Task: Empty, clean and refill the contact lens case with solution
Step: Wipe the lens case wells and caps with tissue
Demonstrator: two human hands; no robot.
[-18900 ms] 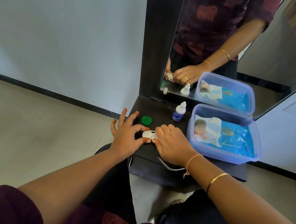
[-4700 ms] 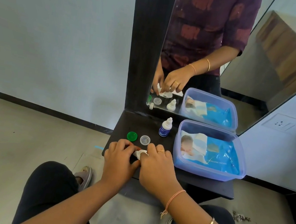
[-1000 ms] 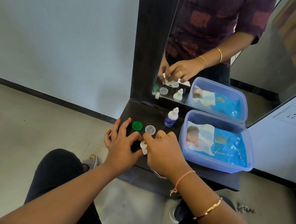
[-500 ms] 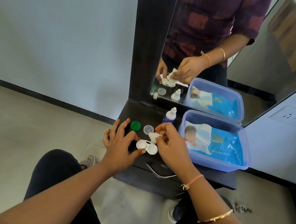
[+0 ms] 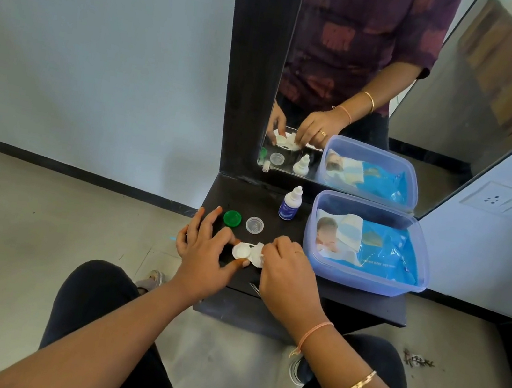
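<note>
The white contact lens case [image 5: 241, 251] lies on the dark shelf [image 5: 364, 303] with both wells uncapped. My left hand [image 5: 205, 253] pinches its left end between thumb and forefinger. My right hand [image 5: 285, 272] presses a small white tissue [image 5: 257, 256] onto the case's right well, which is hidden under it. A green cap [image 5: 232, 218] and a clear cap [image 5: 254, 225] sit just behind the case. The solution bottle [image 5: 290, 203], white with a blue label, stands upright further back, apart from both hands.
A translucent blue plastic box [image 5: 361, 281] holding a pack of wipes fills the shelf's right half. A mirror [image 5: 367, 77] in a dark frame rises at the shelf's back. The floor lies to the left and below; a wall socket [image 5: 495, 200] is at right.
My right hand has come down from above the shelf and brought the tissue onto the case's right well. My left hand still holds the case's left end.
</note>
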